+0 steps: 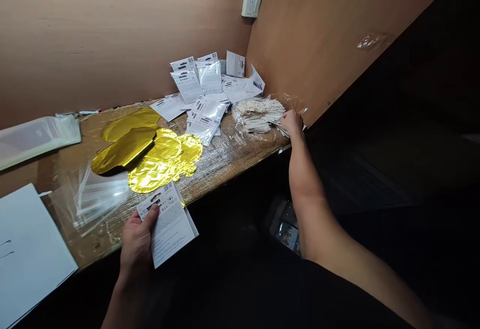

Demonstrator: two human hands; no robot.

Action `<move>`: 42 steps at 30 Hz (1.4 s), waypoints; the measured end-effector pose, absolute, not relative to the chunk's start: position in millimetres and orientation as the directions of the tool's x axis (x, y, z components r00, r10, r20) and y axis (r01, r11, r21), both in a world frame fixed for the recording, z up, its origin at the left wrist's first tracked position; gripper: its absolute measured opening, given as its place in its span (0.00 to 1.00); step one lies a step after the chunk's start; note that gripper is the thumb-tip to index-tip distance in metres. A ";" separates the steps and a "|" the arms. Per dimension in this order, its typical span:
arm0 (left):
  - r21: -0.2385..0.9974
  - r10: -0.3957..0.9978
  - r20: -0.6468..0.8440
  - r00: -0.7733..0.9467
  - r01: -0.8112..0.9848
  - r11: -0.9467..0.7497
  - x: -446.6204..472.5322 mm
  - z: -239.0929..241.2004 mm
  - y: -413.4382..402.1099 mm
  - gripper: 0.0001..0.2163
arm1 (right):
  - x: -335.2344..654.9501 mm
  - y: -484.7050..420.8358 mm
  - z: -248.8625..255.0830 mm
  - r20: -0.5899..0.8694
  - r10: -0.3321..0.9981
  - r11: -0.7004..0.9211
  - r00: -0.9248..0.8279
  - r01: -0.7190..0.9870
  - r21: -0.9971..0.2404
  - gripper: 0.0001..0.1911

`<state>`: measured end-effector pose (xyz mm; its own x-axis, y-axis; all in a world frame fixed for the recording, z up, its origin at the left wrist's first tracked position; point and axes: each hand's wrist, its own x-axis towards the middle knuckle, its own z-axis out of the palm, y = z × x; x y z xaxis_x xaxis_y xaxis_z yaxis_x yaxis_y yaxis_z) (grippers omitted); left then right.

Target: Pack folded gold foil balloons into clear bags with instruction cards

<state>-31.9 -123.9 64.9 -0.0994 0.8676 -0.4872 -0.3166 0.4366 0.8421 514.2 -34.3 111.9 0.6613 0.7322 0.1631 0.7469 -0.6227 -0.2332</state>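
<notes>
My left hand [137, 241] grips a white printed card packet [169, 224] at the table's front edge, thumb on top. My right hand [291, 122] reaches to the far right of the table, fingers closed on thin white sticks from a bundle [258, 114] lying on clear plastic wrap. Between the hands lie flattened gold foil balloons [150, 151].
A heap of white packaged cards [204, 91] sits at the back corner. Clear plastic sleeves [99, 194] lie left of the packet, another stack [35, 136] at far left. A white sheet [26, 249] covers the near left. A wall socket [251, 1] hangs above the wooden wall corner.
</notes>
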 end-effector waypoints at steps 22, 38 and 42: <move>0.856 0.890 -0.455 0.045 -0.254 0.450 28.5 71.9 -105.0 0.24 | 578.9 -51.8 88.8 -0.038 0.694 -0.703 0.719 0.665 -0.251 0.17; 0.831 0.954 -0.267 -0.136 -0.535 0.156 28.4 42.4 -114.8 0.26 | 234.0 -142.3 94.3 -0.166 0.977 -0.124 -0.134 0.278 -0.952 0.11; 0.807 0.955 -0.266 -0.130 -0.572 0.147 18.9 38.8 -120.2 0.26 | 220.6 -132.3 89.6 -0.175 0.966 -0.108 -0.189 0.323 -0.940 0.15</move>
